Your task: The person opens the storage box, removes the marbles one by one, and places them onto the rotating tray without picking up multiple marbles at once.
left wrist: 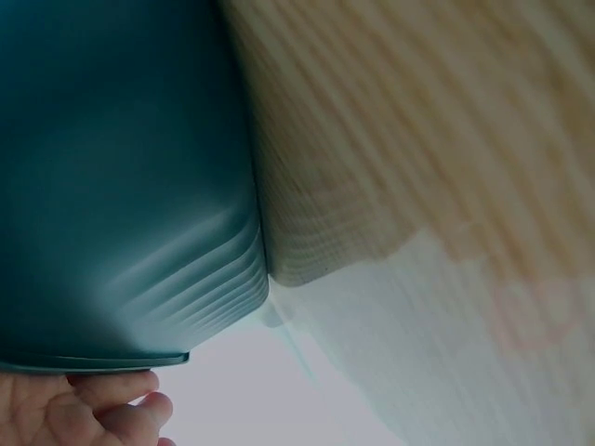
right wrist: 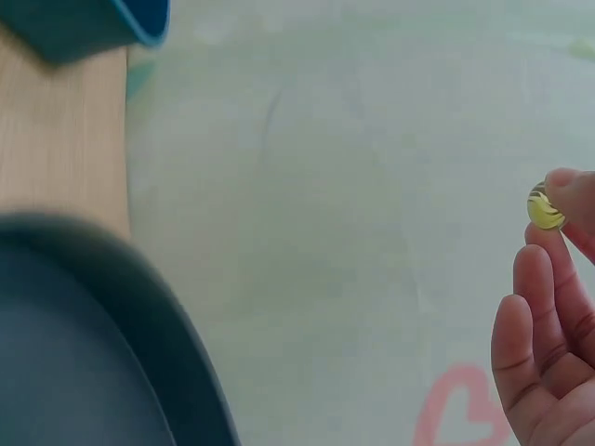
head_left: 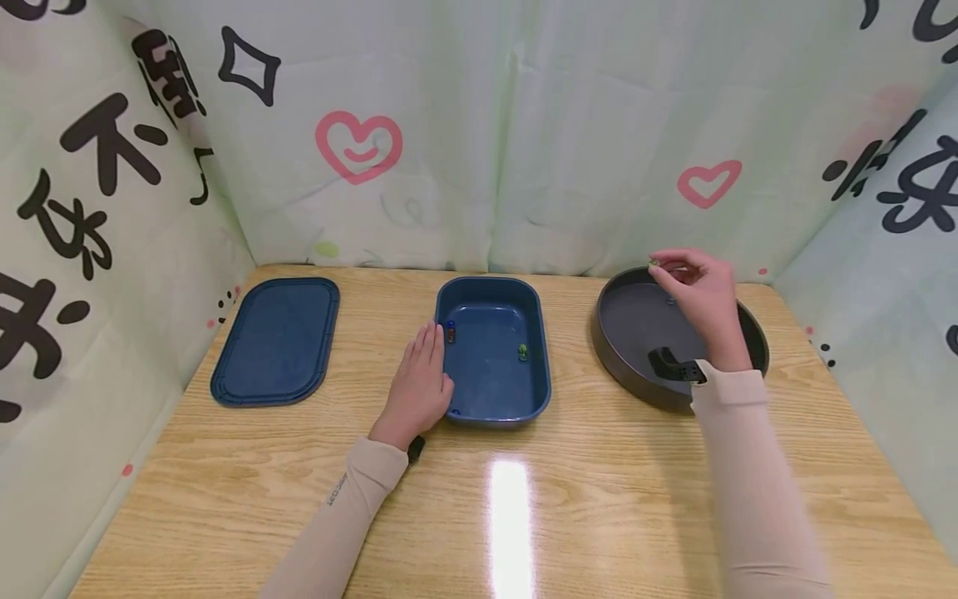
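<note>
My right hand point(head_left: 699, 291) is raised over the round dark pan point(head_left: 624, 366), near its far side. Between thumb and index finger it pinches a glass marble with a yellow swirl point(right wrist: 545, 208). Inside the pan, a small shiny thing point(head_left: 670, 300) shows beside the hand. My left hand point(head_left: 422, 378) rests with straight fingers along the left rim of the blue rectangular tub point(head_left: 494, 420). In that tub lie a green marble point(head_left: 523, 353) and, near the left wall, small blue and brown marbles point(head_left: 451, 331). The left wrist view shows the tub's outer wall point(left wrist: 121, 186) above my fingertips.
A flat blue lid point(head_left: 277, 341) lies on the wooden table point(head_left: 599, 499) at the left. Behind and beside the table hangs a pale printed curtain point(head_left: 449, 166). The pan stands to the right of the tub, with a gap of table between them.
</note>
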Demonstrator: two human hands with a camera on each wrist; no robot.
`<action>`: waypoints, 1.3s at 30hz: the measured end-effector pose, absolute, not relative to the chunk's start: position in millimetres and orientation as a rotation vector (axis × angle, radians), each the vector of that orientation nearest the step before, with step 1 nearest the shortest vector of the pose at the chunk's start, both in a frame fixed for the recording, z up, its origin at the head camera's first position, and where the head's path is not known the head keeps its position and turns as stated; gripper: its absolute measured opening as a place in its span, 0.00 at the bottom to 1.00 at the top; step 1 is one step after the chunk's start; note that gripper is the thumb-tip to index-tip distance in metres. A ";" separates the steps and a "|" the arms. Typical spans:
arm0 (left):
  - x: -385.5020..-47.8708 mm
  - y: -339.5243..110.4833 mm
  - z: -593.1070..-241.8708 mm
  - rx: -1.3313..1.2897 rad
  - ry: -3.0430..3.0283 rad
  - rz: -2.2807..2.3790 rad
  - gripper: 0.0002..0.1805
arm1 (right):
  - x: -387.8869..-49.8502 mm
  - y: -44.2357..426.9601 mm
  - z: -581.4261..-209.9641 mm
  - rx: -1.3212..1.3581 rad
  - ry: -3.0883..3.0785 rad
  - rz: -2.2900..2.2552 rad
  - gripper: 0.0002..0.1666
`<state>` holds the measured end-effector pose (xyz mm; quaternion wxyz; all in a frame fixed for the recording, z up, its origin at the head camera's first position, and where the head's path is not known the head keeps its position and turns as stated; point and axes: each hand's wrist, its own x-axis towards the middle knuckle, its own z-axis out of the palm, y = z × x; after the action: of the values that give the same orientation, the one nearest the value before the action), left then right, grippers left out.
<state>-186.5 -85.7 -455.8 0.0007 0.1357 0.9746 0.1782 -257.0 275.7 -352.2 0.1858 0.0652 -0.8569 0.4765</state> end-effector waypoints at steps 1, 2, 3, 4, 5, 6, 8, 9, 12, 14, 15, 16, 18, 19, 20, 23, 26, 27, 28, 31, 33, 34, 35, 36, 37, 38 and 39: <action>-186.6 -86.0 -455.7 0.428 3.061 0.560 0.36 | -256.8 270.8 -353.0 0.192 -2.410 1.363 0.17; -186.7 -86.2 -455.5 0.430 3.062 0.554 0.36 | -254.2 264.0 -351.2 0.202 -2.405 1.385 0.17; -186.8 -86.3 -455.5 0.431 3.064 0.551 0.36 | -251.8 257.5 -349.6 0.212 -2.401 1.407 0.16; -187.0 -86.3 -455.6 0.433 3.063 0.551 0.36 | -249.5 251.4 -348.4 0.227 -2.394 1.431 0.16; -186.9 -86.2 -455.5 0.433 3.063 0.553 0.36 | -247.4 245.6 -347.2 0.248 -2.386 1.455 0.16; -187.0 -86.1 -455.6 0.434 3.064 0.555 0.36 | -245.9 240.5 -346.9 0.266 -2.382 1.475 0.16; -186.9 -85.8 -455.4 0.430 3.059 0.556 0.36 | -243.4 230.9 -346.2 0.313 -2.367 1.523 0.15; -186.7 -85.7 -455.2 0.429 3.057 0.558 0.36 | -245.5 228.5 -349.3 0.333 -2.367 1.533 0.15; -186.3 -85.8 -454.2 0.423 3.054 0.556 0.36 | -252.5 221.0 -359.1 0.370 -2.397 1.538 0.16; -186.2 -85.8 -453.8 0.422 3.055 0.557 0.36 | -256.7 215.1 -364.9 0.385 -2.426 1.525 0.16; -186.1 -85.9 -453.7 0.422 3.057 0.557 0.36 | -257.7 211.5 -366.5 0.396 -2.441 1.514 0.16; -186.2 -85.9 -453.9 0.423 3.058 0.559 0.36 | -258.3 207.7 -367.8 0.404 -2.456 1.508 0.16; -186.3 -85.9 -454.3 0.426 3.059 0.568 0.36 | -259.2 199.2 -369.3 0.442 -2.475 1.507 0.15; -186.4 -85.9 -454.5 0.427 3.060 0.571 0.36 | -259.6 194.8 -370.0 0.462 -2.485 1.511 0.15; -186.4 -85.9 -454.7 0.427 3.059 0.575 0.36 | -260.1 190.4 -370.8 0.483 -2.499 1.510 0.14; -186.4 -85.6 -455.0 0.425 3.060 0.577 0.36 | -260.4 177.4 -372.7 0.551 -2.549 1.515 0.14; -186.3 -85.4 -455.2 0.421 3.061 0.574 0.36 | -260.0 166.3 -375.9 0.615 -2.624 1.519 0.14; -186.2 -85.4 -455.0 0.421 3.062 0.575 0.36 | -259.4 162.8 -376.7 0.642 -2.649 1.524 0.14; -186.4 -85.3 -455.3 0.420 3.061 0.576 0.36 | -259.1 159.7 -377.7 0.672 -2.674 1.520 0.13; -186.5 -85.2 -455.3 0.415 3.057 0.577 0.36 | -258.2 151.9 -381.8 0.771 -2.735 1.508 0.12; -186.8 -85.2 -455.6 0.412 3.055 0.574 0.36 | -257.9 147.2 -384.2 0.847 -2.755 1.483 0.12; -187.0 -85.1 -455.8 0.409 3.054 0.568 0.37 | -258.0 145.2 -385.5 0.881 -2.759 1.475 0.11; -187.0 -85.2 -455.7 0.408 3.053 0.566 0.37 | -258.2 143.2 -386.8 0.913 -2.763 1.470 0.11; -187.1 -85.3 -456.0 0.408 3.052 0.563 0.37 | -258.4 141.3 -387.9 0.944 -2.766 1.464 0.11; -187.4 -85.3 -456.3 0.409 3.051 0.559 0.37 | -259.0 139.7 -389.5 0.976 -2.768 1.457 0.11; -187.7 -85.4 -456.6 0.408 3.051 0.553 0.37 | -259.3 137.9 -390.7 1.002 -2.772 1.451 0.10; -188.0 -85.5 -456.9 0.409 3.050 0.550 0.37 | -259.8 136.4 -392.0 1.027 -2.778 1.443 0.11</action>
<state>-188.0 -85.5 -456.9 0.0080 0.1308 0.9756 0.1761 -259.8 136.4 -392.0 -0.0765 0.3108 -0.8408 0.4366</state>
